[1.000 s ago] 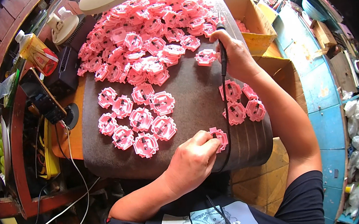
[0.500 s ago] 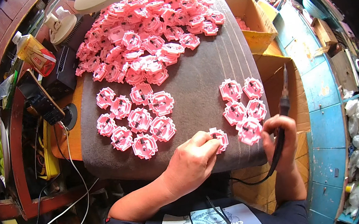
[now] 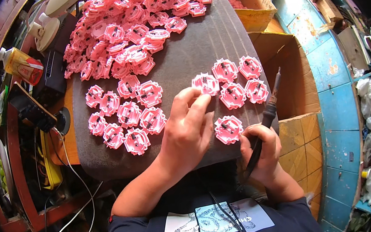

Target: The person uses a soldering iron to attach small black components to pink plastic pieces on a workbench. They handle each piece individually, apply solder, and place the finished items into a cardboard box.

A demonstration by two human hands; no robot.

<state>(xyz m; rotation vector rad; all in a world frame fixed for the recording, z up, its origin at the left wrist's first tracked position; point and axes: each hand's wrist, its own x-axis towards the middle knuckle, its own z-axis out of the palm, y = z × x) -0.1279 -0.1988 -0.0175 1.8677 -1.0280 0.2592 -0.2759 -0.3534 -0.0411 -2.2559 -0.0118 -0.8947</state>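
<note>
My left hand (image 3: 186, 127) has its thumb and forefinger closed on the near edge of a pink plastic piece (image 3: 205, 84) with dark parts in its middle. That piece lies on the dark-covered table, left of several like pieces (image 3: 232, 95). A soldering iron (image 3: 269, 114) is gripped in my right hand (image 3: 262, 149), its tip pointing up and away. The right thumb and fingertip are at the edge of another pink piece (image 3: 228, 130), in front of the right group. More such pieces (image 3: 129, 114) are grouped on the left.
A large heap of pink pieces (image 3: 120, 25) covers the table's far end. Cardboard boxes (image 3: 283, 71) stand along the right side. On the left are a phone on a stand (image 3: 31, 107), a bottle (image 3: 22, 66) and a white cable (image 3: 78, 178). A lamp (image 3: 66, 0) overhangs the far left.
My left hand has moved its piece away from the front edge to beside the right group. My right hand has come leftward, and the right group's nearest piece now lies further left and nearer me.
</note>
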